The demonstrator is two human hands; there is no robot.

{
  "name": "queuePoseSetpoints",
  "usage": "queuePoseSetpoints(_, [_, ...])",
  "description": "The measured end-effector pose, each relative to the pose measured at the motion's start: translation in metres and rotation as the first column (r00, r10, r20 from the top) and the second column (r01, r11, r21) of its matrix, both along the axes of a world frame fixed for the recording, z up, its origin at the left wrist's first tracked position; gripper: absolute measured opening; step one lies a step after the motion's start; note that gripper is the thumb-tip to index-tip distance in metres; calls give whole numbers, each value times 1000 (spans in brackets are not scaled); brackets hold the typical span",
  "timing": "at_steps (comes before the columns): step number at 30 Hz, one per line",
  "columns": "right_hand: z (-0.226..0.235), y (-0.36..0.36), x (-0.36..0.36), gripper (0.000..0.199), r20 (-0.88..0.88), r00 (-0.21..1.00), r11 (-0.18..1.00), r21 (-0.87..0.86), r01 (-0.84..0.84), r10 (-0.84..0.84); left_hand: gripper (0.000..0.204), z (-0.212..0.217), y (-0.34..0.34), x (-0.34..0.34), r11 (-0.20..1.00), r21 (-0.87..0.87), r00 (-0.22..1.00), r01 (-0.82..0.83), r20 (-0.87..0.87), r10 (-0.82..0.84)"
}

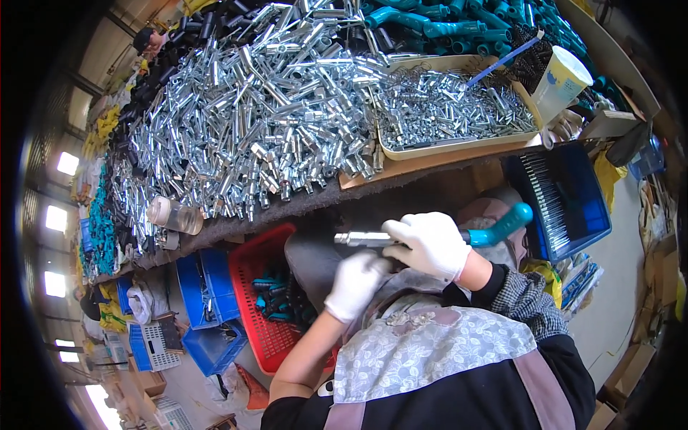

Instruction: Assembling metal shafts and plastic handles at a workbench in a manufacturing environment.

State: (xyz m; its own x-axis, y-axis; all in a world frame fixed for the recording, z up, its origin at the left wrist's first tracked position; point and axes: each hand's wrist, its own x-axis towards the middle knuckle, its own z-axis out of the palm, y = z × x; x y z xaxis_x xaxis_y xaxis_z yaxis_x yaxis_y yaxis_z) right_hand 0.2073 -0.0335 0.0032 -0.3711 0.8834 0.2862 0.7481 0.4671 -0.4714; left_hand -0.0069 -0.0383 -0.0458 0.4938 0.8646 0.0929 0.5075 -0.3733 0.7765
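Observation:
My right hand (pixel 430 245), in a white glove, is closed around the middle of a metal-barrelled tool with a curved teal handle (pixel 505 226). Its silvery barrel (pixel 358 239) points left and its handle points right, with a short black section between handle and glove. Just below the barrel is my left hand (pixel 355 287), gloved in white too. The left fingers are curled and slightly blurred, and whatever they may pinch is hidden. Both hands are above my lap, in front of the bench's near edge.
Metal fittings (pixel 251 107) are heaped on the bench, beside a tray (pixel 459 147) of small pins and springs. Teal handles (pixel 459 29) lie behind. A clear jar (pixel 175 216) sits near the edge. A red basket (pixel 258 337) and blue bins (pixel 573 247) flank me.

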Motion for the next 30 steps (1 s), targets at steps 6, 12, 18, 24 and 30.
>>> queuePoseSetpoints(6, [10, 5, 13, 32, -168, 986, 1000, -23, -12, 8, 19, 79, 6, -3, 997, 75, 986, 9, -166, 4])
queuePoseSetpoints(12, [35, 8, 40, 51, -523, 852, 560, -704, -437, 7, 38, 109, 27, -5, 786, 507, 935, 353, -208, -286])
queuePoseSetpoints(18, [-4, 1, 34, 55, -490, 840, 862, -296, -412, 233, 33, 95, 30, -4, 856, 382, 937, 348, -107, -333])
queuePoseSetpoints(24, [7, -6, 25, 32, -46, 985, 973, -157, -171, 166, 18, 65, 16, 0, 994, 104, 999, 29, 39, -33])
queuePoseSetpoints(30, [1, -3, 20, 36, -55, 985, 966, -190, -172, 165, 17, 60, 18, 2, 941, -328, 981, -83, 141, 136])
